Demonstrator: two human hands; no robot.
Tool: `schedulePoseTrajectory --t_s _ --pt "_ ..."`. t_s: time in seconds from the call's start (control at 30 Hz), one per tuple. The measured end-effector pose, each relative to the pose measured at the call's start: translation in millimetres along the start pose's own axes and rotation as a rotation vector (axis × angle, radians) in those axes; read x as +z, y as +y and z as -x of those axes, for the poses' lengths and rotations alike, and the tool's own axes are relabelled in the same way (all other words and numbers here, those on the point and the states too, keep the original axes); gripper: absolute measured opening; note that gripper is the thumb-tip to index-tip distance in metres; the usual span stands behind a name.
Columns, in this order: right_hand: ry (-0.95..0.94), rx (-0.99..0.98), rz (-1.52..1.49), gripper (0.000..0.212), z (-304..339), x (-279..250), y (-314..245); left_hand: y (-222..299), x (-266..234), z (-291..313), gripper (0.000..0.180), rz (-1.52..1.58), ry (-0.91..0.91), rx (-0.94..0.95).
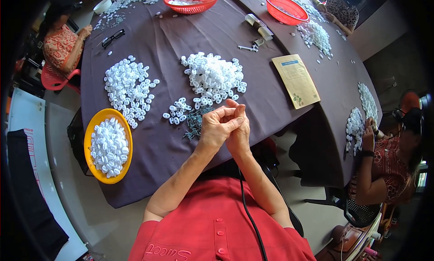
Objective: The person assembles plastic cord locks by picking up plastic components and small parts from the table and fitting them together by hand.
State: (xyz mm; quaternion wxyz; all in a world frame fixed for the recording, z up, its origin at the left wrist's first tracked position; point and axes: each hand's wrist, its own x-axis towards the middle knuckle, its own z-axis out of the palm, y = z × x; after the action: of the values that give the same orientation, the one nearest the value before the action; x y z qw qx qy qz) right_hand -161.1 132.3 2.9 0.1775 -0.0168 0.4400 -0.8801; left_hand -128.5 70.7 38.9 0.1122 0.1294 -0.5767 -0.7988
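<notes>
Above the table's near edge, my left hand (214, 128) and my right hand (239, 133) meet with their fingers closed together. Whatever they pinch is hidden by the fingers. Beside my left hand lies a small heap of dark green thin bits (194, 122), too fine to name. A small cluster of white oval plastic pieces with two dark holes (177, 111) sits left of that heap. Just beyond my fingertips rises a big pile of the same white pieces (212, 76). Another spread of white pieces (126, 88) lies farther left.
A yellow bowl (87, 148) full of white pieces stands at the table's left edge. To the right are a brown envelope (296, 82) and a tape roll (258, 26). Red baskets (199, 7) and glasses (113, 38) lie farther back. Other people sit around the dark tablecloth (162, 157).
</notes>
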Motion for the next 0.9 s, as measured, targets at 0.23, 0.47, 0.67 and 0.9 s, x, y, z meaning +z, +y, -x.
schedulePoseTrajectory --t_s 0.23,0.47,0.67,0.9 --pt "0.016 0.052 -0.010 0.046 1 1 -3 3 0 -1 0.013 0.012 0.001 -0.041" --pt "0.013 -0.018 0.146 0.038 3 6 -3 6 -6 1 0.015 0.203 0.080 -0.221" --pt "-0.002 0.031 0.080 0.039 3 7 -3 3 -11 0 0.014 0.218 0.008 -0.163" --pt "0.023 0.065 0.064 0.039 1 8 -1 -2 -16 2 0.019 0.220 0.003 -0.149"
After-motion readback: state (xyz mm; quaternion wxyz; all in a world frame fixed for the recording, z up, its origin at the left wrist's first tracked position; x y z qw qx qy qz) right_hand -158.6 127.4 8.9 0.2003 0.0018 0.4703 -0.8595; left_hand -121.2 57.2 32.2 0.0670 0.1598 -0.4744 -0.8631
